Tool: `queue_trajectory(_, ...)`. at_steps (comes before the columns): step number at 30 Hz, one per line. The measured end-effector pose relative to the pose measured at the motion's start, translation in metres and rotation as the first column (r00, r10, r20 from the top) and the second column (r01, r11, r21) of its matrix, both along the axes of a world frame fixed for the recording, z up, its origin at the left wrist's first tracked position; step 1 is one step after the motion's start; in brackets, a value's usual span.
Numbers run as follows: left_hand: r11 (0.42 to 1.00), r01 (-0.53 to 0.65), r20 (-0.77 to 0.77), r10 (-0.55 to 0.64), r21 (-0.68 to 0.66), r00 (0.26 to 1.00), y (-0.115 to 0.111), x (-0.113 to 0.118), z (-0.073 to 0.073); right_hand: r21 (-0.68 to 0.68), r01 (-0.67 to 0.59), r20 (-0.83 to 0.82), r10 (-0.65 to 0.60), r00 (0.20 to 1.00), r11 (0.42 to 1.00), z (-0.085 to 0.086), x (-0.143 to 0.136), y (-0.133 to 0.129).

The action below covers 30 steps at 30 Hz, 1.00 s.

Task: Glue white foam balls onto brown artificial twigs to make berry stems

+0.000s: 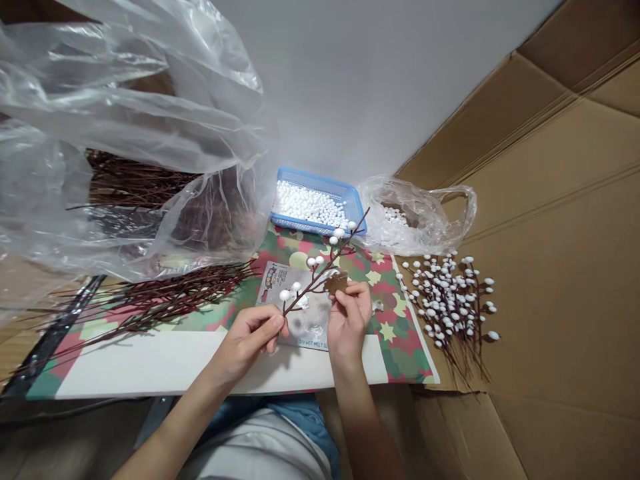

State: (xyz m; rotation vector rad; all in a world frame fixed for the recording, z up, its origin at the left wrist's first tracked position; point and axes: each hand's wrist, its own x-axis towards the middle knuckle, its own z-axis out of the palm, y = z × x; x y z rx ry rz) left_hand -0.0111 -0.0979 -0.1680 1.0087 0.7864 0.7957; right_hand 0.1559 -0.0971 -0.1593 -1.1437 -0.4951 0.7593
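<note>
My left hand (256,335) pinches the lower end of a brown artificial berry branch (326,268), which slants up to the right. Several white berries sit on its side twigs. In my right hand (351,317), between thumb and fingers, is a small flat brown piece (335,285) that looks like cardboard, with whitish stuff along its upper edge. It is close beside the branch; whether the two touch I cannot tell. Beneath both hands lies a grey printed sheet (269,303) reading "DIY HOT MELT", with white smears on it.
Bare brown branches (170,297) are heaped at left below a large clear plastic bag (210,113) holding more. Behind stand a blue basket (320,180) of white berries and a clear bag (433,223) with more. Finished-looking berry branches (455,300) lie at right beside a cardboard wall (565,267).
</note>
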Motion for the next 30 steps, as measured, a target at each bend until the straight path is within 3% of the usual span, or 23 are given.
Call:
queue_trajectory(3, 1.0, -0.003, -0.004, 0.003, 0.009, 1.0, 0.0, -0.002, -0.001, 0.007, 0.054, 0.11, -0.054, 0.992, 0.999, -0.004, 0.004, -0.002)
queue_trajectory(7, 0.999, 0.015, -0.035, -0.014, 0.032, 0.999, 0.0, -0.004, -0.004, 0.098, 0.143, 0.252, -0.163, 0.954, 0.985, 0.003, 0.011, -0.003)
queue_trajectory(10, 0.996, 0.04, -0.084, -0.034, 0.073, 0.996, 0.0, -0.004, -0.004, 0.27, 0.204, 0.433, -0.308, 0.847, 0.941, 0.013, 0.015, -0.002)
queue_trajectory(14, 0.989, 0.076, -0.145, -0.057, 0.129, 0.988, -0.001, -0.002, -0.001, 0.47, 0.159, 0.61, -0.45, 0.653, 0.868, 0.018, 0.018, 0.002)
queue_trajectory(21, 0.984, 0.096, -0.166, -0.071, 0.148, 0.984, -0.001, -0.001, 0.003, 0.501, 0.085, 0.702, -0.462, 0.542, 0.861, 0.012, 0.025, 0.002)
queue_trajectory(30, 0.985, 0.086, -0.16, -0.061, 0.153, 0.985, -0.002, 0.001, 0.002, 0.497, 0.071, 0.726, -0.46, 0.511, 0.865, 0.005, 0.032, -0.002)
